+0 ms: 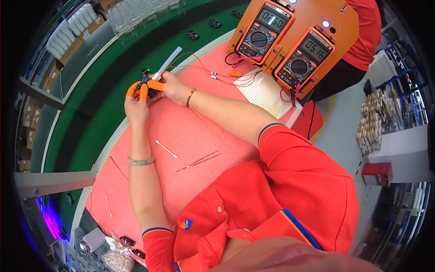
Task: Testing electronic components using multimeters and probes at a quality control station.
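Above the far edge of the pink mat [199, 131], both my hands meet at a small black device [144, 84]. My left hand [137, 103], with orange finger covers, grips it from the near left. My right hand [174, 87], also wearing an orange cover, is closed around a slim whitish stick [168, 62] that slants up and right. The stick's lower end is near the device; my fingers hide whether it touches. Nearer me on the mat lie a cotton swab [166, 148] and thin metal tweezers [198, 162].
Two orange multimeters [267, 29] stand on an orange panel [340, 20] at the right, their thin leads [199, 61] crossing the mat. Beyond the mat runs a green conveyor belt [90, 109] carrying small black devices [193, 35]. Another person [362, 36] is behind the panel.
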A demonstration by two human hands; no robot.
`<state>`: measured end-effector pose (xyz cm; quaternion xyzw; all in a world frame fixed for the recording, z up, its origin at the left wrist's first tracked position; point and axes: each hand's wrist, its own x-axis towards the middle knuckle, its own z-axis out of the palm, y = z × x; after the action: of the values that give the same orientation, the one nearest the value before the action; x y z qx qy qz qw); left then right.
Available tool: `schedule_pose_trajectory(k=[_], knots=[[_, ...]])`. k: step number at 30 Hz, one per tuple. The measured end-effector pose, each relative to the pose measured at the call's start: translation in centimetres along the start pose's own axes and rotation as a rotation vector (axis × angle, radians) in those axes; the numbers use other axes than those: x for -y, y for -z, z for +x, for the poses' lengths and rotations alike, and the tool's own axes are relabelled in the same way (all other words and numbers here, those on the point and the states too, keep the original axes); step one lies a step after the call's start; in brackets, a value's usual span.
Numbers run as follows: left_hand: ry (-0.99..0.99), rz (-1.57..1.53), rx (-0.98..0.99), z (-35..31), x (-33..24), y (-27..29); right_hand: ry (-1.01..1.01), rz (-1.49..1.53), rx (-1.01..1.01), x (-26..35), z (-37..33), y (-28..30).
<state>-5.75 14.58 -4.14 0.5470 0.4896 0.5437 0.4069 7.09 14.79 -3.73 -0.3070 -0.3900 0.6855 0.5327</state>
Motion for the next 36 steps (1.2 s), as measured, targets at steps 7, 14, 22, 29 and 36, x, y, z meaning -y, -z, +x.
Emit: schedule_pose_trajectory(k=[7, 14, 22, 29, 36], knots=[[-0.053, 0.245, 0.009, -0.6, -1.0, -1.0, 0.108, -0.266, -0.101, -0.2, -1.0, 1.0], [-0.001, 0.078, -0.056, 0.6, -0.5, 0.5, 0.250, -0.252, -0.419, 2.5, -2.2, 3.1], [-0.054, -0.614, 0.270, -1.2, -5.8, 0.9, 0.025, -0.261, -0.307, 3.1, -8.7, 6.9], [0.037, -0.843, 0.345, -2.4, -7.3, 0.6, -0.191, -0.912, -0.198, 4.7, -11.0, 6.9], [0.125, -0.442, 0.027, 0.2, -5.3, 1.2, -0.068, -1.190, -0.213, 5.3, -13.7, 9.3]])
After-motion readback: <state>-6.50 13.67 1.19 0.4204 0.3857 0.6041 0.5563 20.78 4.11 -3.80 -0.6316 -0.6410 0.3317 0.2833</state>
